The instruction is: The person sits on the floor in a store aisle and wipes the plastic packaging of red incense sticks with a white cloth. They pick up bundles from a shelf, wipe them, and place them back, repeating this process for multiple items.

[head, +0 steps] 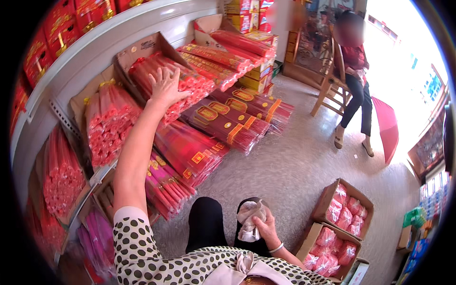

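My left hand (166, 87) reaches out with its fingers spread over a pile of red plastic-wrapped sticks (149, 71) in an opened cardboard box on the shelf. It seems to touch or hover just above the wrapping; nothing is gripped in it. Near my right knee, my right hand (265, 224) holds a crumpled, greyish-white cloth (250, 217). A bracelet is on that wrist. Beside the left forearm lie more wrapped red bundles (112, 124). Below the shelf edge, dark red packets of incense sticks (221, 119) and a wide red packet (192, 151) stick out.
Two cardboard boxes of red wrapped packs (343, 210) (329, 249) stand on the floor at right. Beyond, a person (352, 67) sits on a wooden chair (326, 91) beside a pink umbrella (386, 128). Stacked cartons (260, 76) stand past the shelf's far end.
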{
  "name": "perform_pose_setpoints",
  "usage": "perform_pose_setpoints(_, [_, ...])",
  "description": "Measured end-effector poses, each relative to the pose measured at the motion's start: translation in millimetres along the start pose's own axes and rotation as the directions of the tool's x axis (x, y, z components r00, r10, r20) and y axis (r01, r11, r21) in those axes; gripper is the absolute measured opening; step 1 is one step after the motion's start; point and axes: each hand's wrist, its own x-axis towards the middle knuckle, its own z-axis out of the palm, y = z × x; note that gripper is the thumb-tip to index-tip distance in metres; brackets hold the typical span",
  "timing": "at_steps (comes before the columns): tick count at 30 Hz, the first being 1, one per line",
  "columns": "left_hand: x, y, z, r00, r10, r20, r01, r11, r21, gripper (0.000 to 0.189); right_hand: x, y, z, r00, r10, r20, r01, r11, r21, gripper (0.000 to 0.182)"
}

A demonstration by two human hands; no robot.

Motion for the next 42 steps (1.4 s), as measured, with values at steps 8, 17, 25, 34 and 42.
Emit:
perform_pose_setpoints(8, [21, 7, 32, 0.995, 0.015, 0.094, -0.028, 0.990, 0.136, 0.082, -3, 1, -2, 1.000, -0.008, 0.019, 0.007, 0.999, 0.048, 0.048])
perform_pose_setpoints(17, [3, 34, 29, 0.980, 0.142, -0.138, -0.114, 0.975, 0.193, 0.031, -2, -6, 3, 0.998, -0.005, 0.055, 0.004, 1.000, 0.015, 0.047])
perform_pose_setpoints(25, [-47, 76, 14, 0.901, -0.048, -0.432, -0.045, 0.978, -0.203, 0.064, 0, -1, 5, 0.999, -0.044, 0.000, 0.044, 0.999, -0.007, 0.046])
perform_pose_setpoints(34, [-59, 84, 49, 0.779, -0.217, 0.589, 0.147, -0.849, -0.507, 0.054, 1, 5, 0, 0.999, -0.028, 0.022, 0.029, 0.999, -0.038, 0.045])
perform_pose_setpoints(42, [-15, 87, 61, 0.884, -0.067, 0.462, 0.119, -0.924, -0.362, 0.013, 0, 14, -4, 0.999, -0.038, -0.020, 0.036, 0.994, -0.100, 0.046])
